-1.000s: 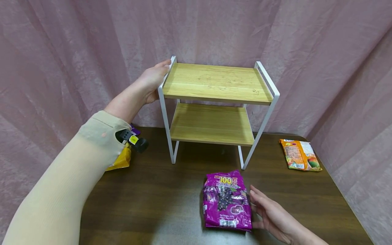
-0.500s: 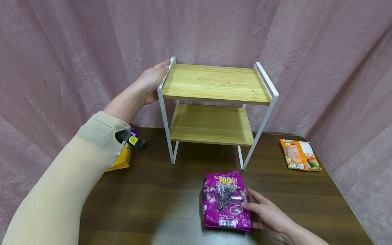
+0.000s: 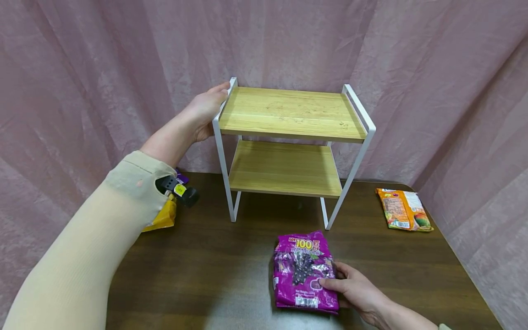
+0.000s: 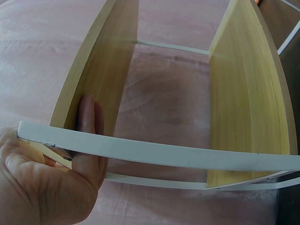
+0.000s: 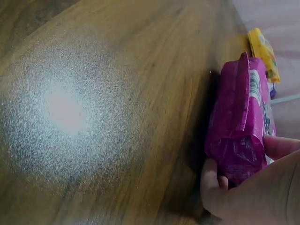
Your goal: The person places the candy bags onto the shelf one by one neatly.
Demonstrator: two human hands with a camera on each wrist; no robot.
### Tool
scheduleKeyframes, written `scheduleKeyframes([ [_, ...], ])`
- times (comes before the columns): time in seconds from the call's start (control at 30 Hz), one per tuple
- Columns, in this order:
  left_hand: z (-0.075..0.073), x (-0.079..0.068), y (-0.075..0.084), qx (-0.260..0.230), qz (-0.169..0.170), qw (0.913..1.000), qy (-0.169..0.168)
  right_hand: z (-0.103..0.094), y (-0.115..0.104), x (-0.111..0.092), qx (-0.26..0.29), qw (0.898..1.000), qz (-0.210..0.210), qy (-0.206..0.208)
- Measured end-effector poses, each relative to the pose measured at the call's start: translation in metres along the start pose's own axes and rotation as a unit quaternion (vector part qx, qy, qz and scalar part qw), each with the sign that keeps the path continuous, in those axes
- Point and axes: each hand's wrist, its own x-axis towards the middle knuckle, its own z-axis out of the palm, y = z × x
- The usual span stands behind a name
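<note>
A two-tier shelf rack (image 3: 288,114) with light wood boards and white metal sides stands on the dark table. My left hand (image 3: 208,107) grips its upper left side, and in the left wrist view the fingers (image 4: 86,117) reach under the top board past the white bar. In front of the rack lies a purple candy bag (image 3: 304,275) with grapes and "LOT 100" printed on it. My right hand (image 3: 363,293) holds the bag's lower right edge, thumb on top and the other fingers at its side and underneath, as the right wrist view shows.
An orange candy bag (image 3: 402,208) lies by the table's right edge. A yellow bag (image 3: 165,215) and a purple packet (image 3: 181,177) are partly hidden behind my left forearm. Pink curtains (image 3: 288,41) hang behind and beside the table.
My right hand has closed on the purple candy bag, its thumb coming from beside the edge onto the front. The bag, the rack and my left hand have stayed in place.
</note>
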Motion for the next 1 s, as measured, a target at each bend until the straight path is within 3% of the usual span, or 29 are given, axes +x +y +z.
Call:
scheduleKeyframes([
  [0.23,0.0,0.001,0.0,0.0,-0.002,1.0,0.004,0.009,-0.002,0.003,-0.04,0.996,0.003,0.079],
  [0.47,-0.001,0.0,0.0,0.003,-0.002,1.0,0.004,0.014,-0.004,0.001,-0.031,0.994,0.007,0.107],
  [0.73,0.0,0.001,0.0,0.007,-0.001,1.0,0.004,0.02,-0.005,-0.001,0.03,0.994,0.007,0.106],
  [1.0,0.001,0.001,0.0,0.009,0.0,0.9999,0.006,0.021,-0.006,-0.009,0.109,0.993,-0.009,0.044],
])
